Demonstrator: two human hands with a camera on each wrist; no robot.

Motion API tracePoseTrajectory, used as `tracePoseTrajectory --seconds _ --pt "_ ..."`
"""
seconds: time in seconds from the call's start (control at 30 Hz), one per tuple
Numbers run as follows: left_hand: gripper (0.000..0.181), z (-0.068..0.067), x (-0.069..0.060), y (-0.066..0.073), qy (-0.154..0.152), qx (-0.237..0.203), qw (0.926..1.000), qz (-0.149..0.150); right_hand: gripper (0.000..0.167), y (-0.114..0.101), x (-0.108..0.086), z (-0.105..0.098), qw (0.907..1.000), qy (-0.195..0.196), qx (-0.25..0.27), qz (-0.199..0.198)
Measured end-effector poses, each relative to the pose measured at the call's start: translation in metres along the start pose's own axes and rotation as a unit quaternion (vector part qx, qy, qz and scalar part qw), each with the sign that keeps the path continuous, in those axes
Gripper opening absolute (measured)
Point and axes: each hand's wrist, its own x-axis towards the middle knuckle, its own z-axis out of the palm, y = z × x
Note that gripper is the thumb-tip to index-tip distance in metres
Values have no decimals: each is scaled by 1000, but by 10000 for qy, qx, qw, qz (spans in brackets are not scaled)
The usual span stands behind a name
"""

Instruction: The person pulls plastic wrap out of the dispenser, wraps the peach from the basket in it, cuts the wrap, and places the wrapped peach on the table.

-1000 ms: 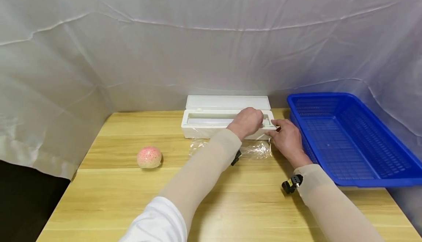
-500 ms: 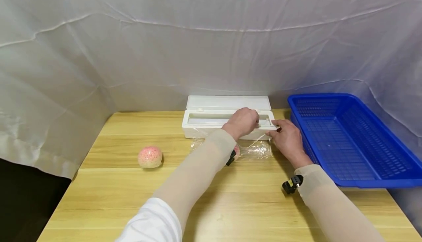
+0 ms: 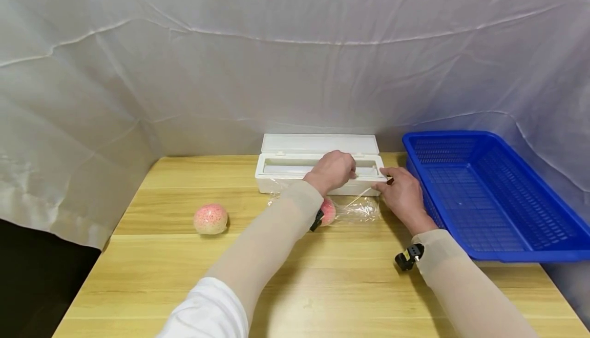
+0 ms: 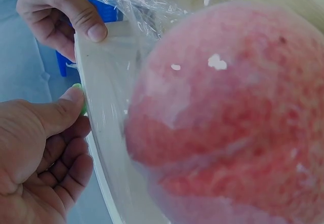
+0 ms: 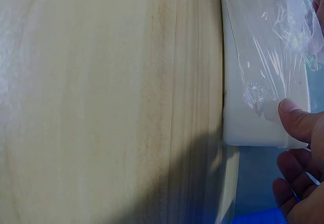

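In the head view, a long white box [image 3: 318,185] stands with its lid raised. My left hand [image 3: 333,169] is at its front rim; the left wrist view shows the hand [image 4: 38,153] pinching a small green piece [image 4: 82,98] at the rim, other fingers curled. My right hand [image 3: 403,194] grips the box's right end, thumb [image 5: 292,113] on the film-covered front. Clear film [image 3: 359,209] hangs from the box onto the table, over a pink peach-like fruit [image 3: 328,212] partly hidden by my left wrist. That fruit [image 4: 228,107] fills much of the left wrist view.
A second pink and cream fruit [image 3: 210,219] rests on the wooden table [image 3: 295,297] to the left. A large blue basket [image 3: 488,199] stands close to my right hand. A grey cloth [image 3: 276,71] hangs behind the box.
My left hand has slid leftward along the box's front rim, and the fruit under the film has come into view beside that wrist. My right hand has stayed at the box's right end.
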Motion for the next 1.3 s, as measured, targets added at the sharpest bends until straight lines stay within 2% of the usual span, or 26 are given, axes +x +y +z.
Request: tracePoseTrajectory --seconds 0.4,0.73,1.1,1.3 --pt "16 -6 -5 -11 -171 -207 9995 -171 48 -1 4 -1 10000 -66 53 24" --pt "15 -9 -8 -20 -171 -267 9995 -58 46 2 4 -1 9999 45 72 -91" --pt "14 -12 -14 -29 -295 -396 9987 -110 46 0 4 0 9999 -4 84 -86" --pt "23 -14 -19 -34 -351 -433 9983 -169 46 0 4 2 9999 38 89 -100"
